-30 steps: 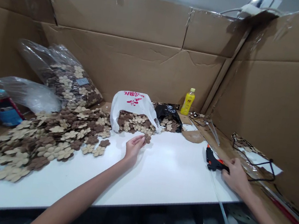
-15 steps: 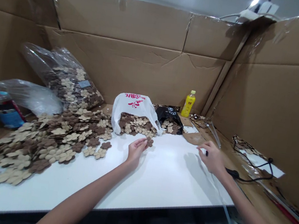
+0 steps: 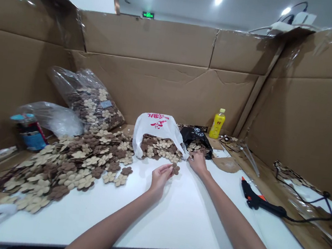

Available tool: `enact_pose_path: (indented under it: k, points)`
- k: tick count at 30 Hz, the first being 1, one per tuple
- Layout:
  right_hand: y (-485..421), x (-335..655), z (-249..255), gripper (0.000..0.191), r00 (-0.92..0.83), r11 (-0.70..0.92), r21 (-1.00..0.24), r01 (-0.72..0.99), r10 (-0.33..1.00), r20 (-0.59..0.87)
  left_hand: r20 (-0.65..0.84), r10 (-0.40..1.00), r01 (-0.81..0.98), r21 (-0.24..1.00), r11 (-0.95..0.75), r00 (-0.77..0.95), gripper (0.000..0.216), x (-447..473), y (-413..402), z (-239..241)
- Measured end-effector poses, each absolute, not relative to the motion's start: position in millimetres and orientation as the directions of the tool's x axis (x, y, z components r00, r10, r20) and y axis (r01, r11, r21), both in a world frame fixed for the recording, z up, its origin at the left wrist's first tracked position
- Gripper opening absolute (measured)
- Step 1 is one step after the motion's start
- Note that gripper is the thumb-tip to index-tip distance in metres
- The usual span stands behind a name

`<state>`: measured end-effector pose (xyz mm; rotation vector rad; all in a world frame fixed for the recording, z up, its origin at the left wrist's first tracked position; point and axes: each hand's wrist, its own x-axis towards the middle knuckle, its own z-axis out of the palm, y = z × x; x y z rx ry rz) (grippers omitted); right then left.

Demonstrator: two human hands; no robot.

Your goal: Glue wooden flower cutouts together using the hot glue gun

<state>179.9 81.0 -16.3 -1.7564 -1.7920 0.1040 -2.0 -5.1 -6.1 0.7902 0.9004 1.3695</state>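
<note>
Between the thumb and fingers of my left hand (image 3: 161, 178) is a brown felt flower (image 3: 175, 168), held above the white board (image 3: 171, 220). My right hand (image 3: 198, 163) reaches to the mouth of a black plastic bag (image 3: 195, 135) with brown and beige flowers (image 3: 197, 146) in it. Its fingertips are among or beside these flowers and mostly hidden, so whether they grip one is unclear. Just left of that bag, a white plastic bag (image 3: 156, 124) with red print lies open with more flowers. A black glue gun (image 3: 260, 201) with an orange tip lies at the right, apart from both hands.
A large heap of felt flowers (image 3: 83, 158) covers the left side. Behind it leans a clear bag (image 3: 99, 105) full of flowers. A yellow bottle (image 3: 217, 124) stands at the back, and a dark jar (image 3: 30, 132) at the left. Cardboard walls (image 3: 147, 80) surround the workspace.
My right hand has moved left, from over the glue gun to the black bag. The glue gun now lies in full view. My left hand still holds the brown flower. The view has tilted up.
</note>
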Motion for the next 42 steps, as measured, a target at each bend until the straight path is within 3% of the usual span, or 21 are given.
enact_pose_path:
  k: [8,10,12,14,16,18,26,42]
  points:
    - [79.4,173.4,-15.8,0.025,0.145,0.118,-0.554,0.824,0.901,0.408,-0.093,0.996,-0.444,0.893,0.077,-0.015,0.026,-2.0,-6.1,-4.6]
    - [70.6,174.1,-14.0,0.029,0.213,0.125,-0.643,0.756,0.881,0.421,-0.089,0.996,-0.447,0.891,0.073,-0.016,0.025,-1.8,-4.9,-5.9]
    - [58.4,171.7,-11.2,0.030,0.312,0.181,-0.850,0.495,0.876,0.368,-0.082,0.997,-0.450,0.890,0.068,-0.012,0.025,-1.4,-3.6,-7.3]
    - [44.4,165.4,-6.8,0.033,0.342,0.232,-0.971,0.058,0.909,0.237,-0.071,0.997,-0.450,0.891,0.060,-0.008,0.024,-1.1,-2.4,-8.4]
    - [30.9,156.6,-1.7,0.033,0.271,0.208,-0.943,-0.260,0.953,0.136,-0.063,0.998,-0.449,0.892,0.051,-0.010,0.023,-1.1,-1.3,-8.9]
    - [20.3,148.0,2.5,0.030,0.206,0.164,-0.914,-0.371,0.974,0.091,-0.060,0.998,-0.447,0.893,0.046,-0.017,0.023,-1.5,-0.5,-8.7]
    - [6.7,134.6,2.5,0.019,0.162,0.171,-0.921,-0.351,0.979,0.120,-0.071,0.997,-0.437,0.898,0.058,-0.014,0.024,-3.2,1.6,-8.7]
    - [10.8,135.1,-7.5,0.021,0.012,0.261,-0.946,-0.192,0.965,0.263,-0.056,0.998,-0.464,0.884,0.053,0.007,0.020,-1.8,2.2,-8.9]
